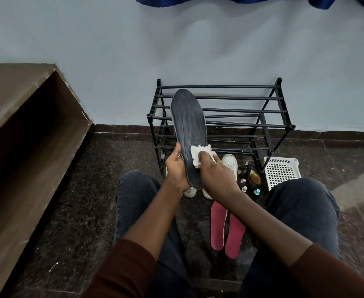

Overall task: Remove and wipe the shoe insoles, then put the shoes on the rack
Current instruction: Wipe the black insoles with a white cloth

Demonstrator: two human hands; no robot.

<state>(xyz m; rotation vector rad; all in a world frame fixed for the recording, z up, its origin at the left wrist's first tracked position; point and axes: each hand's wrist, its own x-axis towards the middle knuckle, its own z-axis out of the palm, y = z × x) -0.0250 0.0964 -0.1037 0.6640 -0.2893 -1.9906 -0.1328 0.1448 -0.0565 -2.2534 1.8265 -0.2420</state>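
Nearest me: two red insoles point(227, 229), side by side on the dark floor point(69, 201) between my knees, apparently set aside there so they stay within reach. Next: my left hand point(176, 171), fingers wrapped round the heel end of a dark insole point(188, 134), holding it toe-up, I judge to steady it for wiping. My right hand point(214, 173) presses a crumpled white tissue point(198, 154) against the insole's lower face; the two hands are close together on the same piece. Just beyond: white shoes point(229, 163), partly hidden behind my hands, standing on the floor, not yet racked. Beside them: several small bottles point(250, 181) and a white perforated basket point(281, 172). Farthest: black shoe rack point(219, 117) against the pale wall point(176, 50), its bars bare of shoes.
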